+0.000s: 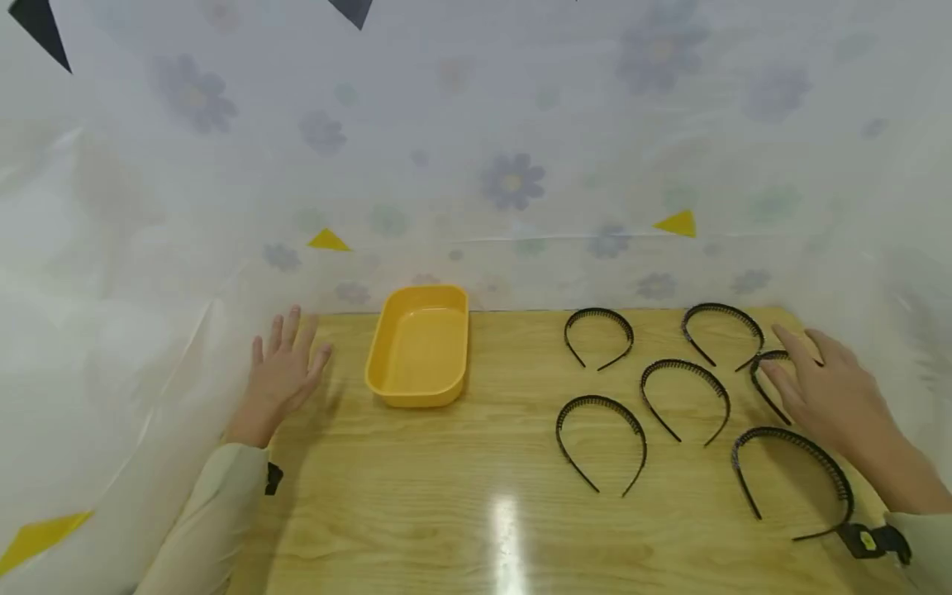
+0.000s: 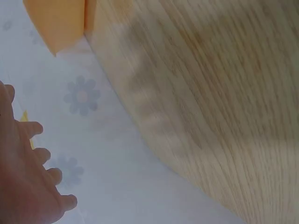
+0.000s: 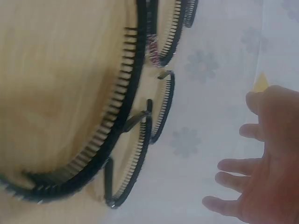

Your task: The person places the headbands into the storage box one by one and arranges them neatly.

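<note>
My left hand (image 1: 283, 376) is held with fingers spread near the table's left edge, beside a yellow plastic tray (image 1: 375, 376). Nothing is in it. On the right, my right hand (image 1: 836, 392) hovers with loosely extended fingers, overlapping a black toothed headband (image 1: 766, 397) that it partly hides in the head view. In the right wrist view its fingers look apart from the headbands. Several similar headbands lie around: one at front right (image 1: 836, 475), one at back right (image 1: 725, 307), one in the middle (image 1: 684, 364), and two farther left (image 1: 598, 311) (image 1: 602, 400).
The wooden table (image 1: 416, 496) backs onto a pale flower-printed sheet (image 1: 446, 165), which also hangs at both sides. Small yellow triangles (image 1: 677, 224) mark the sheet. A black wrist strap (image 1: 866, 541) sits at my right cuff.
</note>
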A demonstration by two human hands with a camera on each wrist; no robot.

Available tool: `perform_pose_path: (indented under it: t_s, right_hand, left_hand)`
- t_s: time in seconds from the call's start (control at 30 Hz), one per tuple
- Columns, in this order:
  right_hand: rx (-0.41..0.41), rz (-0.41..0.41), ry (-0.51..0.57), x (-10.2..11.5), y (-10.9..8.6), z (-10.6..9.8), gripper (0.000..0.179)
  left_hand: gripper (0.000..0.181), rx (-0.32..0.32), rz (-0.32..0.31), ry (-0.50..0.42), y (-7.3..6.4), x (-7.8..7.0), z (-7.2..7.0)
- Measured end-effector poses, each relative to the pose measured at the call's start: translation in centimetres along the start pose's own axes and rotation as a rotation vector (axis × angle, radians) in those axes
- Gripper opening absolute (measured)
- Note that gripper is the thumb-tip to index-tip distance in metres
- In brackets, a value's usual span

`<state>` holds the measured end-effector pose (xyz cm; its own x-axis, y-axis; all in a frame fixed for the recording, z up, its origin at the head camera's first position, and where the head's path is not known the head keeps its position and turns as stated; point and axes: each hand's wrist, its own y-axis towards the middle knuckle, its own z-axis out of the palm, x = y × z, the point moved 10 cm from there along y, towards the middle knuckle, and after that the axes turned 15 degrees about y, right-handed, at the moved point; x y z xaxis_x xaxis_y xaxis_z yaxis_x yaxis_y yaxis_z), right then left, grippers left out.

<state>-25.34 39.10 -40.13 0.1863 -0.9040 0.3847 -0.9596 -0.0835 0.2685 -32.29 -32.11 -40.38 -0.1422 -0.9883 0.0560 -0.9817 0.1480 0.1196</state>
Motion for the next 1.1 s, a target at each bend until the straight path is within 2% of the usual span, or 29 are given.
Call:
perform_pose_path:
  t_s: [0.23,0.47,0.63,0.87,1.1]
  right_hand:
    - [-0.05,0.043,-0.015,-1.7,-3.0,-0.9,0.071]
    - [-0.014,0.06,0.138,-2.5,-5.0,-0.7,0.069]
    - [0.006,0.111,0.205,-3.4,-6.8,0.0,0.067]
    - [0.082,0.129,0.269,-5.0,-8.5,1.2,0.066]
    - [0.162,0.115,0.348,-5.9,-9.3,2.5,0.067]
  left_hand:
    - [0.073,-0.016,0.042,0.02,1.1,-2.4,0.1]
    - [0.07,0.038,0.065,-0.037,2.3,-4.2,1.4]
    - [0.069,0.062,0.08,-0.071,3.1,-5.5,2.4]
    - [0.068,0.084,0.062,-0.051,4.1,-5.9,3.3]
    - [0.07,0.131,0.06,-0.039,5.5,-5.7,4.6]
